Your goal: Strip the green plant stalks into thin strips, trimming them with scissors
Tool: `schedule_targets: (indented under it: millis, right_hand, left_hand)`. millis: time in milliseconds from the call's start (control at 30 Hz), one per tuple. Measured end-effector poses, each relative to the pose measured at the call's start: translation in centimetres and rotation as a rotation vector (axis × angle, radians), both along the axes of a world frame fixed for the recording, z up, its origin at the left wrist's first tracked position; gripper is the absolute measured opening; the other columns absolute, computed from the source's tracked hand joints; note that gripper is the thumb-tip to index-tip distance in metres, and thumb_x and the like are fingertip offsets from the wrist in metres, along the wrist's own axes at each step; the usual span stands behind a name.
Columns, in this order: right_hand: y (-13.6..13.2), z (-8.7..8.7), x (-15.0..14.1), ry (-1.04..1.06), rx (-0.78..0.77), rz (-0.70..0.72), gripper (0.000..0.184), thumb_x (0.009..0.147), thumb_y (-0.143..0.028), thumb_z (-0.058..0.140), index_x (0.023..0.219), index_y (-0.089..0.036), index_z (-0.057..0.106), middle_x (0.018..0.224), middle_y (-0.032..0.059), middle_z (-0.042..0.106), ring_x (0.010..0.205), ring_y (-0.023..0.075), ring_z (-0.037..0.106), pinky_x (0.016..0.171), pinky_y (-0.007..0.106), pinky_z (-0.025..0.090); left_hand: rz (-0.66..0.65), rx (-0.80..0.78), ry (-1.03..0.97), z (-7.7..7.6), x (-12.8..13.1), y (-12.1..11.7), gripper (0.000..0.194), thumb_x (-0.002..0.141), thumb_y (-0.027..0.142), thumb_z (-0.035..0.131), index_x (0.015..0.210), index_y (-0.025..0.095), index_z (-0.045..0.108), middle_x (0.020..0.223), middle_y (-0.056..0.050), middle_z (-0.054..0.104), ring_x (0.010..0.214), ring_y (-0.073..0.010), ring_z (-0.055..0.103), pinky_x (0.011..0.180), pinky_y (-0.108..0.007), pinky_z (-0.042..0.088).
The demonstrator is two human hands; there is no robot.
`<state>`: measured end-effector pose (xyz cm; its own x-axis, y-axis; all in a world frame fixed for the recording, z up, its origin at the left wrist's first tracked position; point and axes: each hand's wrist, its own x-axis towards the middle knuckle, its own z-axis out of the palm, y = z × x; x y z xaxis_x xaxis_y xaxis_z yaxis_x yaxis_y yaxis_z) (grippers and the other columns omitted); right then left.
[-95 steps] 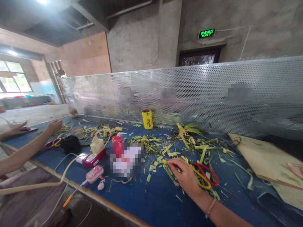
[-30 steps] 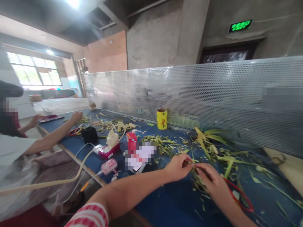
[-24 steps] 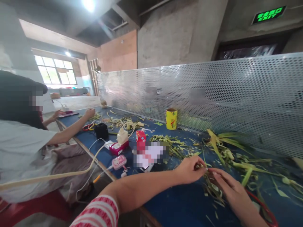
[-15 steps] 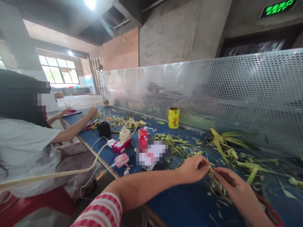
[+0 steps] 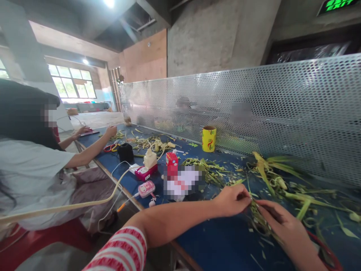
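My left hand (image 5: 232,199) reaches in from the lower left below a red-and-white striped sleeve, its thumb and fingers pinched. Facing it is my right hand (image 5: 279,222), its fingertips also closed. A thin green plant strip (image 5: 253,205) shows between the two sets of fingertips, mostly hidden by them. Beneath the hands lie loose green strips and shavings (image 5: 258,222) on the blue tabletop (image 5: 208,241). Scissors with red handles (image 5: 324,246) lie partly under my right wrist.
Leafy stalks (image 5: 266,169) and a green pile (image 5: 205,167) lie behind. A yellow roll (image 5: 209,139) stands by the perforated metal screen (image 5: 282,109). To the left are a red box (image 5: 172,163), a power strip (image 5: 145,172), a pink charger (image 5: 146,189) and a seated co-worker (image 5: 31,169).
My left hand has come into view and joined my right hand at the strips. The view has turned left, bringing in the co-worker. Lately the hands stay together, fingers moving slightly.
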<state>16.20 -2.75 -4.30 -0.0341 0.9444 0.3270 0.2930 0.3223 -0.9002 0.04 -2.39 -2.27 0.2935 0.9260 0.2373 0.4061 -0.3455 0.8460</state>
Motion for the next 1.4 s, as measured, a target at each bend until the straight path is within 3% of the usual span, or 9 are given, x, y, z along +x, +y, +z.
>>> schedule_targets:
  millis: [133, 400, 700, 900, 1033, 1400]
  right_hand:
    - [-0.1, 0.1, 0.1, -0.081, 0.028, -0.016, 0.029, 0.061, -0.045, 0.060, 0.075, -0.021, 0.065, 0.077, 0.0067, 0.069, 0.070, 0.0205, 0.065, 0.063, 0.027, 0.054]
    - [-0.1, 0.3, 0.1, -0.123, 0.083, 0.002, 0.029, 0.067, -0.046, 0.056, 0.078, -0.020, 0.064, 0.082, 0.0070, 0.068, 0.075, 0.0207, 0.064, 0.069, 0.030, 0.053]
    - [0.3, -0.5, 0.4, -0.108, 0.069, 0.055, 0.033, 0.068, -0.048, 0.058, 0.083, -0.019, 0.064, 0.088, 0.0083, 0.067, 0.079, 0.0211, 0.064, 0.070, 0.029, 0.052]
    - [0.1, -0.1, 0.4, -0.101, 0.043, 0.028, 0.034, 0.066, -0.050, 0.059, 0.080, -0.019, 0.065, 0.083, 0.0083, 0.068, 0.072, 0.0205, 0.064, 0.065, 0.028, 0.052]
    - [0.1, -0.2, 0.6, -0.101, 0.036, 0.038, 0.035, 0.068, -0.050, 0.060, 0.082, -0.019, 0.066, 0.084, 0.0082, 0.069, 0.074, 0.0210, 0.064, 0.066, 0.028, 0.051]
    - [0.4, 1.1, -0.5, 0.071, 0.073, 0.008, 0.028, 0.069, -0.044, 0.061, 0.079, -0.018, 0.065, 0.082, 0.0077, 0.069, 0.075, 0.0214, 0.064, 0.074, 0.036, 0.050]
  left_hand:
    - [0.004, 0.046, 0.047, 0.5, 0.0, -0.4, 0.009, 0.078, 0.022, 0.048, 0.082, 0.017, 0.054, 0.059, 0.003, 0.053, 0.062, -0.0101, 0.053, 0.066, -0.022, 0.043]
    - [0.026, 0.006, -0.016, 0.0, 0.3, 0.0, 0.015, 0.079, 0.024, 0.048, 0.090, 0.016, 0.055, 0.062, 0.002, 0.052, 0.064, -0.0105, 0.054, 0.067, -0.023, 0.044]
    - [0.009, -0.097, -0.156, 0.0, 0.4, 0.1, 0.003, 0.077, 0.019, 0.049, 0.078, 0.017, 0.050, 0.057, 0.004, 0.048, 0.053, -0.0081, 0.050, 0.058, -0.021, 0.040]
    - [0.014, 0.061, -0.070, -0.2, 0.3, 0.1, 0.004, 0.075, 0.020, 0.050, 0.072, 0.017, 0.053, 0.059, 0.002, 0.052, 0.061, -0.0095, 0.051, 0.064, -0.021, 0.041]
    - [0.019, 0.113, -0.123, -0.5, 0.4, 0.5, 0.005, 0.072, 0.018, 0.052, 0.069, 0.016, 0.055, 0.064, 0.001, 0.055, 0.062, -0.0092, 0.050, 0.063, -0.021, 0.041]
    - [0.013, -0.149, -0.499, 0.2, 0.6, 1.7, 0.010, 0.061, 0.018, 0.064, 0.067, 0.013, 0.057, 0.058, 0.002, 0.057, 0.057, -0.0086, 0.054, 0.062, -0.023, 0.044]
